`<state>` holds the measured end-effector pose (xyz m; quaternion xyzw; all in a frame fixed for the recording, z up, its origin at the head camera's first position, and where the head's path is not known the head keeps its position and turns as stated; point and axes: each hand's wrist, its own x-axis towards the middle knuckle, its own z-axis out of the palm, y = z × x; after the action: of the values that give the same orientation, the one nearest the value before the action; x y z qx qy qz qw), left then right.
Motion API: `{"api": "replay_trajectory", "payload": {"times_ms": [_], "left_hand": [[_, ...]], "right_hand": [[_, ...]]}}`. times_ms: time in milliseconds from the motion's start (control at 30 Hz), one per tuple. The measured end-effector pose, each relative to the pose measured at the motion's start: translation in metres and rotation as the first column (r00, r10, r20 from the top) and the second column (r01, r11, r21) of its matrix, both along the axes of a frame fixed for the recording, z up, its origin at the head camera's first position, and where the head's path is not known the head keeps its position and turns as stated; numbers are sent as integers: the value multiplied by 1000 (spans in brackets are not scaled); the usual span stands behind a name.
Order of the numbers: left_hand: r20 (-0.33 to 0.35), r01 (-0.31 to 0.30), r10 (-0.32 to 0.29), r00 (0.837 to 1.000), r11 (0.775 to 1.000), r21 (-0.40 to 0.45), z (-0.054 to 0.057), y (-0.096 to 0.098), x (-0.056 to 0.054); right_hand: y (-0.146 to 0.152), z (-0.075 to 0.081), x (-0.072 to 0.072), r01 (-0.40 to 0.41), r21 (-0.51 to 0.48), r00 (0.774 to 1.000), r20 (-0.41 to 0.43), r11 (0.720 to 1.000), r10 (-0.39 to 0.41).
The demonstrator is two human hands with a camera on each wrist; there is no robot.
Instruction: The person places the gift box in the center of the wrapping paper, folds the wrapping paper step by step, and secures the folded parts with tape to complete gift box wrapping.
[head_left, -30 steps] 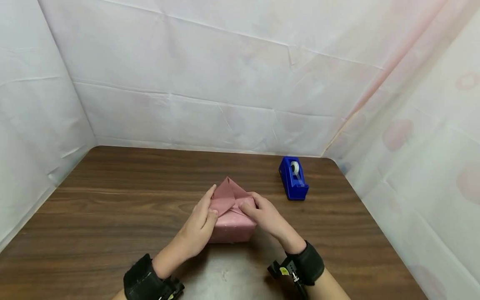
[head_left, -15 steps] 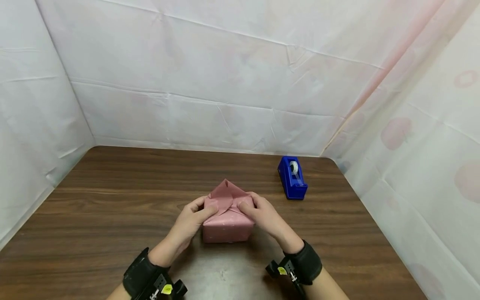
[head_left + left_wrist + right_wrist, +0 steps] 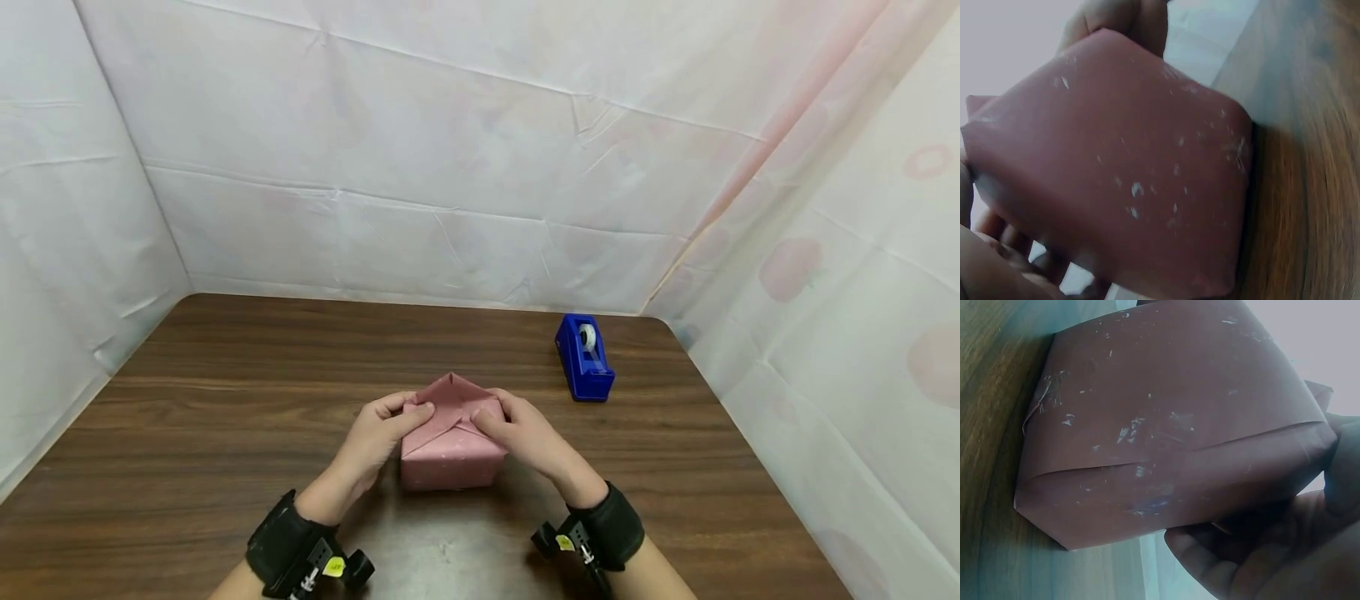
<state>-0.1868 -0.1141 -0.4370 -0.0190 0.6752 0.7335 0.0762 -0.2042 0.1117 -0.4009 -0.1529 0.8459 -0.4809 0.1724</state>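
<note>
A box wrapped in pink paper (image 3: 453, 465) rests on the table between both hands, and a pointed fold of the paper stands up at its far top edge. My left hand (image 3: 370, 439) grips the left side, thumb on top beside the folds. On the right side my right hand (image 3: 531, 435) holds the box the same way, its thumb pressing the top paper. In the left wrist view the box's side (image 3: 1135, 150) shows pale scuffs. A paper seam and more scuffs run across the box (image 3: 1166, 419) in the right wrist view. Some fingers are hidden behind the box.
A blue tape dispenser (image 3: 585, 367) with a roll of tape stands at the back right of the brown wood-grain table (image 3: 262, 400). White sheeting (image 3: 420, 150) hangs behind the table and along both sides.
My left hand has gone from lying flat along the left side to gripping it with the thumb on top. The raised paper point has come lower, and the box has shifted slightly left.
</note>
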Motion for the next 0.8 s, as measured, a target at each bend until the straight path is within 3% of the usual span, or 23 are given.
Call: {"api": "replay_trajectory", "payload": {"times_ms": [233,400,467,633,700,800], "left_hand": [[-13,-3,4,1000,1000,9,-2,-3,-4],[-97,29,-26,995,999,27,-1,-5,-6],[-130,31,-29,991,999,14,1,-5,-6],[-126,11,-17,992,999,-52,5,-7,-5],[-151,26,-36,988,997,-68,6,-8,-5],[-242,67,-86,966,994,-85,5,-10,-5]], "right_hand": [[1,2,0,-15,10,1000,-18,1000,15],[0,4,1,-30,28,999,-23,999,30],[0,4,1,-37,39,999,-26,999,38],[0,5,2,-50,69,998,-42,996,53],[1,5,2,-56,68,997,-44,996,59],[1,5,2,-70,68,997,-39,995,72]]}}
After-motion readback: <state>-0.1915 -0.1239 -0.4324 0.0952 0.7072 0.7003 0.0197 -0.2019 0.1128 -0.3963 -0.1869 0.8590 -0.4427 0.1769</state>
